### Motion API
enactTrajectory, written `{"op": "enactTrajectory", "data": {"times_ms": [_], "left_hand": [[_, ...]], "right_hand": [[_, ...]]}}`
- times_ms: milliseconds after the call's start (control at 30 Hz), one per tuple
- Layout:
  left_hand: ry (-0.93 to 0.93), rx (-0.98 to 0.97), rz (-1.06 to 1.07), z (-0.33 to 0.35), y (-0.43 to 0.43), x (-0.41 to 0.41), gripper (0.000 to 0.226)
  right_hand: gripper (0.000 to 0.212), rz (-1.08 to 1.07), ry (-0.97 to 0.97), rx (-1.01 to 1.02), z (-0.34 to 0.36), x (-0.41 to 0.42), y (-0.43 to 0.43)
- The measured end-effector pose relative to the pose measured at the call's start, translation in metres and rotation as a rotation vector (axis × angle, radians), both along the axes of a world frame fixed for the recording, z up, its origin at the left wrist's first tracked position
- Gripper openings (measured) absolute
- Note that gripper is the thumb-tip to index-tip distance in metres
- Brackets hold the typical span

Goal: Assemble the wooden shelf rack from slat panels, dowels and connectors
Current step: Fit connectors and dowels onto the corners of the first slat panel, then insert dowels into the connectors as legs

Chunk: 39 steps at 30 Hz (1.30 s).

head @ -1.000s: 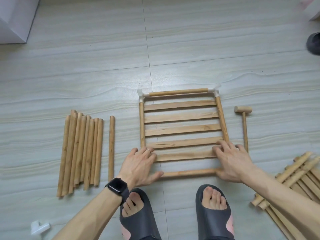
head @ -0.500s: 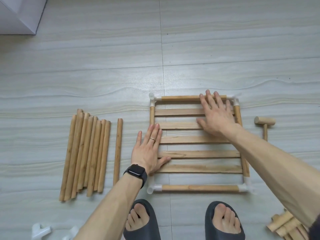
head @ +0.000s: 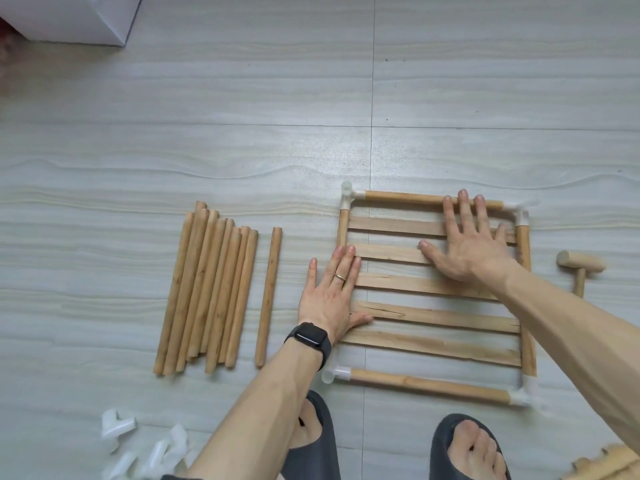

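Head view: slat panel lies flat; slats run left-right.

The left hand is lying palm down at frame centre, fingers straight, close together. The right hand is lying palm down right of centre, fingers spread. Both forearms are extending from the bottom edge.

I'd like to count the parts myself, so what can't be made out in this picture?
All in the head view:
1. The slat panel: its left rail is partly under the left hand.
2. The mallet: the handle's lower end is behind the right forearm.
3. The wooden pieces at bottom right: cut off by the picture's edges.
4. The white connectors at bottom left: blurred and cut by the lower edge, so uncountable.
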<state>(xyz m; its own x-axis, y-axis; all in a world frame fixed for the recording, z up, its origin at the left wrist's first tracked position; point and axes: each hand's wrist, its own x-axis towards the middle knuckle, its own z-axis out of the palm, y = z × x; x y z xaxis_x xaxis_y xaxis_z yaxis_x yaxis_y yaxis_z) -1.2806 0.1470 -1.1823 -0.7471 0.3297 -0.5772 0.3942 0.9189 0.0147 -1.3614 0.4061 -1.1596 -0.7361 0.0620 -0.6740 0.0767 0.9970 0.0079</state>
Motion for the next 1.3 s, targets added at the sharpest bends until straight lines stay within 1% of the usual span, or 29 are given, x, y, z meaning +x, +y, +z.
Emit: {"op": "enactTrajectory", "data": {"times_ms": [67,133,200,267,300,367,433,500,533,567,600,633,667,700,733,767,800,833,867,900,933,1000,1067,1100,1133,1167,1200,1233,1300], "left_hand": [[0.002,0.077,-0.005,0.001,-0.006,0.001,0.099],[0.082,0.216,0.054,0.003,-0.017,0.005,0.086],[0.248,0.301,0.257,0.007,-0.034,0.01,0.075],[0.407,0.229,0.522,0.014,-0.054,0.014,0.066],[0.432,0.176,0.644,0.017,-0.064,0.015,0.064],[0.337,0.119,0.79,0.022,-0.082,0.015,0.056],[0.224,0.13,0.822,0.024,-0.093,0.015,0.04],[0.169,0.19,0.806,0.024,-0.098,0.014,0.031],[0.149,0.266,0.821,0.026,-0.098,0.011,0.031],[0.126,0.393,0.877,0.029,-0.096,0.006,0.031],[0.079,0.567,0.98,0.033,-0.093,0.0,0.031],[-0.008,0.771,1.11,0.039,-0.088,-0.007,0.031],[-0.134,0.975,1.23,0.047,-0.081,-0.015,0.03],[-0.265,1.131,1.309,0.055,-0.075,-0.022,0.027],[-0.382,1.235,1.338,0.06,-0.069,-0.029,0.023],[-0.487,1.296,1.319,0.064,-0.063,-0.035,0.019],[-0.581,1.324,1.268,0.066,-0.056,-0.04,0.016],[-0.659,1.324,1.197,0.068,-0.049,-0.045,0.016],[-0.712,1.307,1.121,0.068,-0.042,-0.05,0.018],[-0.738,1.285,1.055,0.069,-0.035,-0.055,0.021],[-0.74,1.263,1.008,0.07,-0.029,-0.059,0.024],[-0.698,1.225,0.956,0.071,-0.023,-0.069,0.023],[-0.615,1.218,0.954,0.069,-0.022,-0.076,0.016],[-0.539,1.233,0.992,0.064,-0.022,-0.078,0.012],[-0.419,1.238,1.057,0.058,-0.021,-0.078,0.011],[-0.256,1.2,1.118,0.049,-0.021,-0.077,0.013],[-0.079,1.103,1.143,0.04,-0.02,-0.072,0.021],[0.054,0.982,1.123,0.03,-0.019,-0.065,0.033],[0.16,0.786,0.987,0.01,-0.011,-0.045,0.053]], "right_hand": [[0.092,-0.057,0.048,-0.002,0.003,0.003,-0.014],[0.093,-0.134,0.2,-0.07,0.002,0.014,-0.034],[0.092,-0.129,0.303,-0.15,0.001,0.033,-0.057],[0.091,-0.039,0.259,-0.196,-0.003,0.058,-0.076],[0.089,0.014,0.2,-0.197,-0.007,0.07,-0.083],[0.088,0.109,0.071,-0.155,-0.012,0.088,-0.09],[0.089,0.199,0.057,-0.091,-0.013,0.099,-0.089],[0.089,0.241,0.05,-0.06,-0.008,0.102,-0.086],[0.088,0.251,0.03,-0.061,-0.005,0.101,-0.085],[0.087,0.264,0.008,-0.065,-0.001,0.098,-0.084],[0.085,0.273,-0.005,-0.072,0.004,0.095,-0.084],[0.083,0.269,-0.006,-0.093,0.01,0.09,-0.084],[0.081,0.231,0.009,-0.151,0.017,0.083,-0.085],[0.08,0.157,0.043,-0.253,0.025,0.076,-0.087],[0.079,0.074,0.095,-0.387,0.033,0.07,-0.089],[0.079,0.011,0.166,-0.52,0.042,0.066,-0.091],[0.081,0.001,0.245,-0.602,0.05,0.061,-0.093],[0.083,0.036,0.311,-0.622,0.058,0.055,-0.094],[0.083,0.088,0.35,-0.601,0.063,0.049,-0.094],[0.077,0.147,0.373,-0.542,0.068,0.042,-0.092],[0.066,0.207,0.392,-0.453,0.069,0.035,-0.09],[0.043,0.308,0.457,-0.277,0.07,0.021,-0.08],[0.032,0.318,0.504,-0.168,0.071,0.009,-0.068],[0.03,0.274,0.516,-0.143,0.073,0.003,-0.059],[0.029,0.214,0.525,-0.125,0.074,-0.003,-0.051],[0.027,0.156,0.544,-0.114,0.075,-0.008,-0.042],[0.024,0.105,0.569,-0.105,0.076,-0.012,-0.034],[0.022,0.066,0.591,-0.1,0.076,-0.014,-0.03],[0.023,0.028,0.611,-0.087,0.075,-0.017,-0.029]]}}
